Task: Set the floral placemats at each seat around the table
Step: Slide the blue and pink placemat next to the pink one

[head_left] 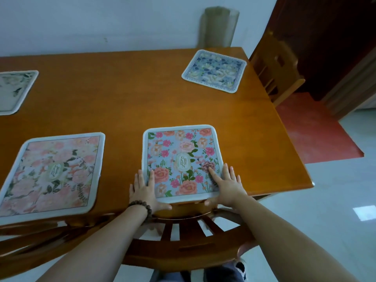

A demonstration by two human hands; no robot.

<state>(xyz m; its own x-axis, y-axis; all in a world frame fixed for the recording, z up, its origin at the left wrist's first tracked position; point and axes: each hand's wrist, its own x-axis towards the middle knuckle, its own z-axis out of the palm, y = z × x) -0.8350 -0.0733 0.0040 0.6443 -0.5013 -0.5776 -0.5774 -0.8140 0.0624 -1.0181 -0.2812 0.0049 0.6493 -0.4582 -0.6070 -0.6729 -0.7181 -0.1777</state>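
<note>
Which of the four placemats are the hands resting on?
The blue placemat with pink and coral roses at the near edge; both the left hand and right hand lie flat on it. The other three lie untouched.

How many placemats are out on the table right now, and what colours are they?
Blue with pink and red flowers: 1, the mat under both hands
Pale pink floral: 1
Blue and white floral: 1
Pale white or grey, cut off at the picture's edge: 1
Total: 4 placemats

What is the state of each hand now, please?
Left hand: open, flat on the left edge of the blue floral placemat.
Right hand: open, flat on its right edge.
</note>
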